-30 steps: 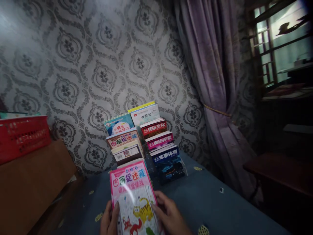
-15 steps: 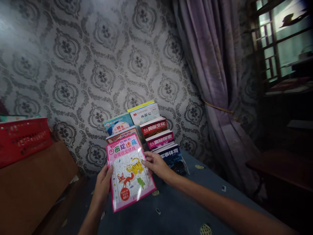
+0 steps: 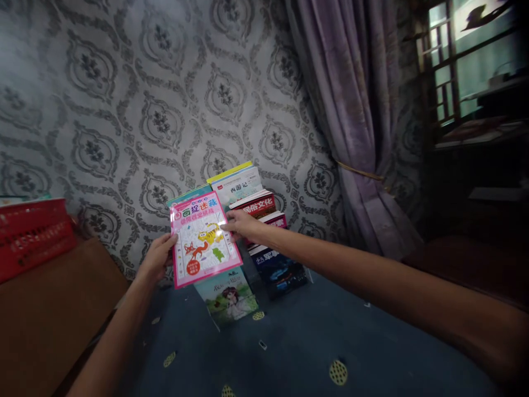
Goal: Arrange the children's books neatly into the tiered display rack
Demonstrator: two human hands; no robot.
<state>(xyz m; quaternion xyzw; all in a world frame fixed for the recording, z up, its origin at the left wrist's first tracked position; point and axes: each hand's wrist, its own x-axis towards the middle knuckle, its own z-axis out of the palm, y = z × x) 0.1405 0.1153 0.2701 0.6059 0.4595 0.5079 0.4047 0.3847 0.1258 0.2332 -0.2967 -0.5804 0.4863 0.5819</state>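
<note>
A pink picture book (image 3: 205, 242) with a cartoon tiger and fox on its cover is held between my two hands, tilted with its cover toward me. My left hand (image 3: 159, 256) grips its left edge, thumb on the cover. On the right edge, my right hand (image 3: 242, 223) pinches the book. Behind and below it shows a green book (image 3: 231, 303) with a girl on the cover. To the right stands a stepped row of books, with a red book (image 3: 260, 207) behind a dark blue book (image 3: 281, 273). A white book (image 3: 242, 187) leans at the back.
A brown cardboard box (image 3: 53, 314) stands at the left with a red bag or package (image 3: 37, 234) on it. Patterned wallpaper (image 3: 165, 121) rises behind the books. A tied purple curtain (image 3: 351, 110) hangs at the right. Dark blue cloth (image 3: 297, 342) covers the surface below.
Both hands have moved the pink book up and away from me, over the left stack. The green book below it has come into view. The camera view has shifted slightly.
</note>
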